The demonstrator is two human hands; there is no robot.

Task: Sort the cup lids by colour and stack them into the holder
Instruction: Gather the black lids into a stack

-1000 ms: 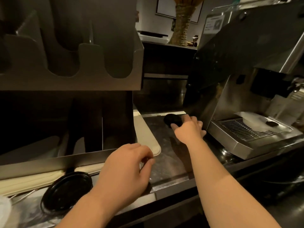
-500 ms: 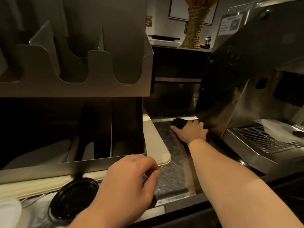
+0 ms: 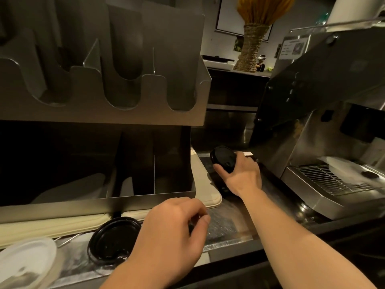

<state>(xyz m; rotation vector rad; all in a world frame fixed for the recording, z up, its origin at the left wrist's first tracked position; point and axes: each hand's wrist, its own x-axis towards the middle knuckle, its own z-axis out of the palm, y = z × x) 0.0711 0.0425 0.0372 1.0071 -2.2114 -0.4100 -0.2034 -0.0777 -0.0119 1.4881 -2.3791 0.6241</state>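
Holds black lid (image 3: 224, 158) tilted in right grip (image 3: 241, 176), far along bench (image 3: 227, 228) beside coffee machine (image 3: 312, 101). Cannot tell contents of left grip (image 3: 170, 230), hidden under curled knuckles. Crops white lid (image 3: 25, 259) at bottom-left corner.

Holder (image 3: 104, 113) brushed metal; black lids (image 3: 113, 239) glossy, probably plastic; counter (image 3: 227, 230) speckled.

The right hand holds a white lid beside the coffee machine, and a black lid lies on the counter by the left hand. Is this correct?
Not quite: the head view shows the held lid in the right hand is black, not white. The coffee machine, counter lid and left hand are as stated.
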